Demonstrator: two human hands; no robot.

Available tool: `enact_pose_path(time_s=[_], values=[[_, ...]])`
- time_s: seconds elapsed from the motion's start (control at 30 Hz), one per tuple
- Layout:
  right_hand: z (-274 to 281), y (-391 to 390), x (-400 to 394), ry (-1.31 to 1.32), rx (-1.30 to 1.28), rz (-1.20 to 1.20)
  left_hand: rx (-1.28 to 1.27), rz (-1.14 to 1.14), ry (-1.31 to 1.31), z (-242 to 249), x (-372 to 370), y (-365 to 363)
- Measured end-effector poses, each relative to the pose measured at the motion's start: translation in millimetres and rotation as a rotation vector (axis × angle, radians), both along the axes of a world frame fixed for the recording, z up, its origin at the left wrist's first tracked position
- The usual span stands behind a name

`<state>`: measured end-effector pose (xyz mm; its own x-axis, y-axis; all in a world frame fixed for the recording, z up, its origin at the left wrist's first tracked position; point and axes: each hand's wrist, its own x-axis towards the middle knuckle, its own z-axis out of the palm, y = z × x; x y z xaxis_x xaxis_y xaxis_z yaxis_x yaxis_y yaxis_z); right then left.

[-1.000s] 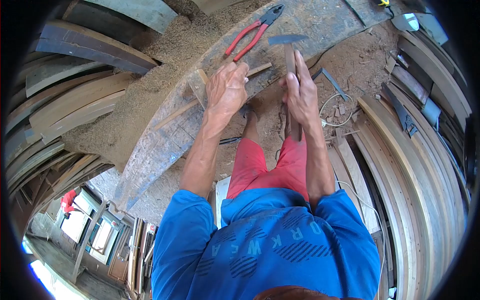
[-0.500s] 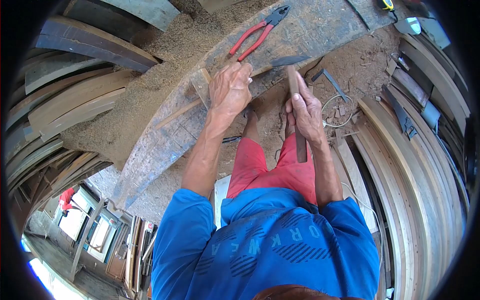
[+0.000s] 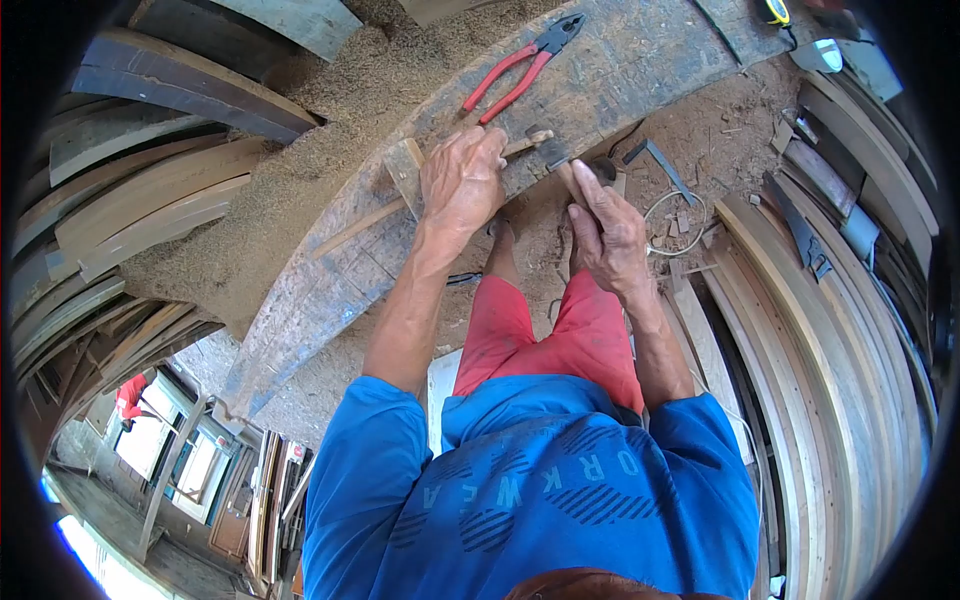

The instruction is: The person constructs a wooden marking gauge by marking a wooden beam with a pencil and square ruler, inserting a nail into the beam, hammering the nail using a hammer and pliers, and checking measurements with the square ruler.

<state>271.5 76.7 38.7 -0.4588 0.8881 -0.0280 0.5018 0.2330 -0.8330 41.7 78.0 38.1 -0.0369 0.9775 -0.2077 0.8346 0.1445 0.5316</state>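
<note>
My left hand (image 3: 463, 182) is closed, low over the workbench, on a thin wooden strip (image 3: 358, 228). The strip runs along the bench from the lower left, past a small wood block (image 3: 404, 172), and shows again beyond my fingers. In my right hand (image 3: 611, 232) is a hammer (image 3: 552, 153), gripped by its wooden handle. Its dark head is right at the strip's far end, near the bench edge. Beyond my left fingers lie red-handled pliers (image 3: 520, 70) with their jaws pointing away.
The worn workbench (image 3: 318, 305) curves across the view. A try square (image 3: 660, 165) and a cable loop (image 3: 676, 222) lie on the dirt floor. To the right, a handsaw (image 3: 800, 230) rests by stacked planks (image 3: 800, 370). Sawdust (image 3: 215, 230) is heaped behind the bench; a tape measure (image 3: 775, 12) sits far right.
My right hand has turned the hammer, and its head has come down and left to the strip's end near my left hand. My left hand has stayed almost in place.
</note>
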Motion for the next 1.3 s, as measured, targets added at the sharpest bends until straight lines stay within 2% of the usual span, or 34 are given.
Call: enact_pose_path(time_s=[0.1, 0.17, 0.23, 0.3, 0.4, 0.5, 0.53, 0.63, 0.7, 0.73, 0.8, 0.83, 0.9, 0.93, 1.0, 1.03, 1.1, 1.2, 1.27, 1.3], values=[[-6.8, -1.0, 3.1, -0.06, -0.048, 0.026, 0.012, 0.005, 0.015, 0.5, 0.8, -0.2], [-7.1, 5.8, 3.3, 0.009, 0.084, -0.085, 0.037, -0.003, 0.021, -2.1, 0.7, 0.4], [-2.9, 17.0, 3.3, -0.035, 0.183, -0.209, 0.051, -0.008, 0.015, -4.9, 2.2, -4.6], [-0.1, 39.1, 4.5, -0.189, 0.266, -0.349, 0.07, -0.013, 0.001, -8.0, 4.3, -6.9], [-24.3, 72.4, 15.4, -0.374, 0.111, -0.471, 0.176, -0.118, -0.102, 2.3, 5.0, -2.4], [-40.9, 92.3, 18.6, -0.421, 0.131, -0.386, 0.296, -0.177, -0.074, -13.6, 0.8, -9.4], [-39.4, 91.9, 18.0, -0.35, 0.139, -0.347, 0.299, -0.186, -0.072, -14.5, -0.5, -9.0], [-27.9, 83.7, 12.2, -0.628, 0.277, -0.361, 0.292, -0.193, -0.089, -11.5, -0.7, -9.7], [-12.3, 75.2, 4.5, -0.447, 0.295, -0.316, 0.277, -0.178, -0.121, -9.5, -1.3, -9.2], [-4.0, 70.1, -0.8, -0.359, 0.304, -0.294, 0.191, -0.17, -0.125, -6.4, -2.5, -10.6], [-1.1, 54.7, -22.0, -0.117, -0.007, -0.244, 0.028, -0.158, -0.134, 1.8, -4.1, -13.0], [1.3, 50.0, -30.2, 0.005, -0.162, -0.213, 0.022, -0.111, -0.235, 6.7, -1.9, -15.4], [12.4, 51.5, -39.2, 0.039, -0.477, -0.056, 0.008, -0.012, -0.432, 15.5, -0.3, -21.9], [16.7, 50.1, -43.3, 0.055, -0.639, 0.029, -0.019, -0.009, -0.43, 17.5, -1.0, -25.2], [16.1, 39.1, -46.3, -0.024, -0.446, 0.105, -0.076, -0.003, -0.428, 21.8, -1.8, -32.7], [14.1, 33.6, -46.8, -0.064, -0.347, 0.14, 0.021, 0.011, -0.375, 26.1, -0.9, -36.7], [13.1, 28.3, -46.2, 0.04, -0.479, 0.105, 0.221, 0.036, -0.274, 39.1, 3.2, -47.4], [20.7, 23.5, -41.4, 0.132, -0.612, 0.097, 0.403, 0.461, -0.209, 65.7, -10.1, -91.4], [28.5, 16.7, -43.0, 0.201, -0.663, 0.066, 0.342, 0.84, -0.339, 49.3, -31.7, -144.8], [36.2, 15.3, -44.4, 0.227, -0.684, 0.08, 0.26, 0.957, -0.528, 40.4, -43.1, -165.6]])
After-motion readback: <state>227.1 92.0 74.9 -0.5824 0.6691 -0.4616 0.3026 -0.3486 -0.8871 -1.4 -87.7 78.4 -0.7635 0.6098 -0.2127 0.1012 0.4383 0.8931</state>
